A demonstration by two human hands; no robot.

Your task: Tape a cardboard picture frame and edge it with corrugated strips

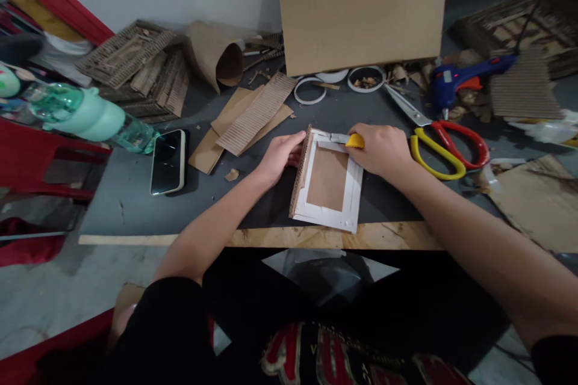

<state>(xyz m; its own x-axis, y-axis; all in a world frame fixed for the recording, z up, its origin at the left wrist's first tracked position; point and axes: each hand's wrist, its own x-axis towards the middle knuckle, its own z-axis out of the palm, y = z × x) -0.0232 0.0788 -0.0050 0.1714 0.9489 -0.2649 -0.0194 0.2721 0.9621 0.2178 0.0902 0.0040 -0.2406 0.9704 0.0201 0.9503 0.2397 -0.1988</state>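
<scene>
Yellow knife (355, 141) gripped by right hand (383, 148), blade (336, 138) at frame's (328, 180) 12 o'clock; frame edge grasped at 10 o'clock by left hand (280, 157).

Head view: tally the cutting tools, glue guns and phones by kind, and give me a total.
Cutting tools: 2 (yellow cutter in the right hand, scissors)
Glue gun: 1
Phone: 1
Total: 4

At left, a phone (167, 162) lies beside a green bottle (85, 111). At right, scissors (425, 123) lie near a blue glue gun (446, 87). Behind, two white rings (309, 102) lie before a large cardboard sheet (363, 12).
</scene>
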